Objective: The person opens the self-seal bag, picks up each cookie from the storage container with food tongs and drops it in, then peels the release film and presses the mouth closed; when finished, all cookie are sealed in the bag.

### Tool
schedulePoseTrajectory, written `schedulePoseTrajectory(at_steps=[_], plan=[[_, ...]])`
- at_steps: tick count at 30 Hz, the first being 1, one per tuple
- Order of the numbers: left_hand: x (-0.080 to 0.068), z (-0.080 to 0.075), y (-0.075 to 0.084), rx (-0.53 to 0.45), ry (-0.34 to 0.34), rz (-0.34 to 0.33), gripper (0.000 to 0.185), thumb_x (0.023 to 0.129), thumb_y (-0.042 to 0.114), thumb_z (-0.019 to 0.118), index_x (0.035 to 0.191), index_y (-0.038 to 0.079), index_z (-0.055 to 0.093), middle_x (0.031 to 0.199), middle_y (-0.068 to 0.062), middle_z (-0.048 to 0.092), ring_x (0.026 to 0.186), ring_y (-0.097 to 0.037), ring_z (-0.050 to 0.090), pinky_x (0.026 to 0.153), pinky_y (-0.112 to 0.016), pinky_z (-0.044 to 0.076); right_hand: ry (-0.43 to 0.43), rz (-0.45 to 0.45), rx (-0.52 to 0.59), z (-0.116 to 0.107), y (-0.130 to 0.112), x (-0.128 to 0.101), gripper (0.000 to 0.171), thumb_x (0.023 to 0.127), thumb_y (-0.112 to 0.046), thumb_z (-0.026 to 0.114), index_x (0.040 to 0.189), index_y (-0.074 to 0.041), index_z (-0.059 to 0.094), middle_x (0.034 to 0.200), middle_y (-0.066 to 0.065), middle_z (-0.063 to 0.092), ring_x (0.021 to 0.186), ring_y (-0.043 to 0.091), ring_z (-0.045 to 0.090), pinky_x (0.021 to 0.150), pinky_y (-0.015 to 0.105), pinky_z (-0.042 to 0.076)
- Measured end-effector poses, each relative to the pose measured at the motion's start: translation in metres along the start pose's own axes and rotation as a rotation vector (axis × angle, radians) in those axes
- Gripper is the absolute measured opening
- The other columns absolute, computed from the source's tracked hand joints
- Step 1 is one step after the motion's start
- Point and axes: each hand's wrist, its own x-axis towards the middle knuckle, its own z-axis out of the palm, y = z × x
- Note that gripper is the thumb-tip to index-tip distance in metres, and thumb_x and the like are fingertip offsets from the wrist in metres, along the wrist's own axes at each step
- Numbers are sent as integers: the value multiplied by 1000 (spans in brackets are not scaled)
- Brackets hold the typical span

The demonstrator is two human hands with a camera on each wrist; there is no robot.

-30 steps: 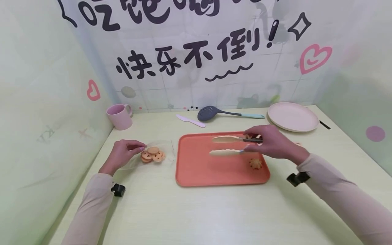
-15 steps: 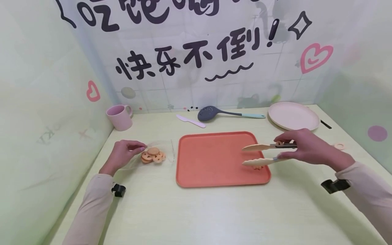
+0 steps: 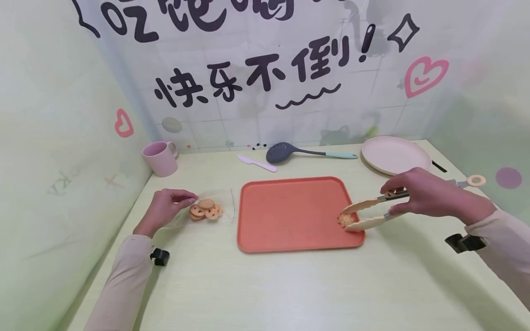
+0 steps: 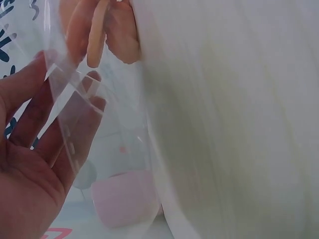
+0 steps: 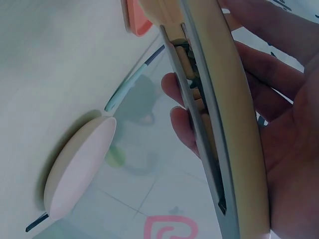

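My left hand point(image 3: 162, 209) pinches the edge of a clear plastic bag point(image 3: 227, 198) lying left of the tray. Several round cookies point(image 3: 207, 211) are inside it, and the left wrist view shows the bag's see-through film point(image 4: 119, 124) across my fingers. A pair of kitchen tongs point(image 3: 368, 223) with cream tips and metal arms is held in my right hand point(image 3: 430, 193). Its tips stand apart on either side of a star-shaped cookie point(image 3: 345, 220) at the right side of the red tray point(image 3: 290, 214). Whether both tips touch the cookie, I cannot tell.
Behind the tray lie a lilac knife point(image 3: 257, 163) and a dark slotted spoon point(image 3: 279, 152) with a mint handle. A pink mug point(image 3: 160, 160) stands at the back left. At the back right is a pale pink plate point(image 3: 395, 155), with a black stick point(image 3: 440, 166) poking out beside it.
My right hand has moved right from above the tray, then lowered the tongs so the tips flank the star-shaped cookie. The left hand and the bag stay where they were.
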Motion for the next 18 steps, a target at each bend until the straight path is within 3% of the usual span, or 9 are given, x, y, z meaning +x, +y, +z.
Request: schedulePoseTrajectory(at_steps=[5, 12, 18], plan=[[-1, -1, 0, 1, 2, 6, 18, 95, 19, 70, 108, 10, 78, 107, -13, 78, 101, -29, 75, 82, -23, 54, 5, 5, 18, 0, -1, 2, 36, 63, -22, 96, 93, -20, 76, 84, -16, 71, 74, -10, 58, 65, 22, 54], [-1, -2, 0, 1, 7, 15, 17, 95, 19, 70, 108, 10, 78, 107, -12, 78, 100, -29, 75, 81, -20, 53, 166, -65, 74, 9, 0, 8, 35, 62, -17, 96, 92, -21, 77, 81, -18, 70, 71, -9, 60, 60, 18, 51], [-1, -1, 1, -8, 3, 22, 17, 95, 20, 70, 108, 11, 78, 106, -12, 78, 100, -28, 75, 80, -17, 52, 201, -33, 166, 24, -11, 28, 31, 69, -21, 93, 96, -16, 78, 84, -12, 74, 74, 0, 64, 63, 21, 53]])
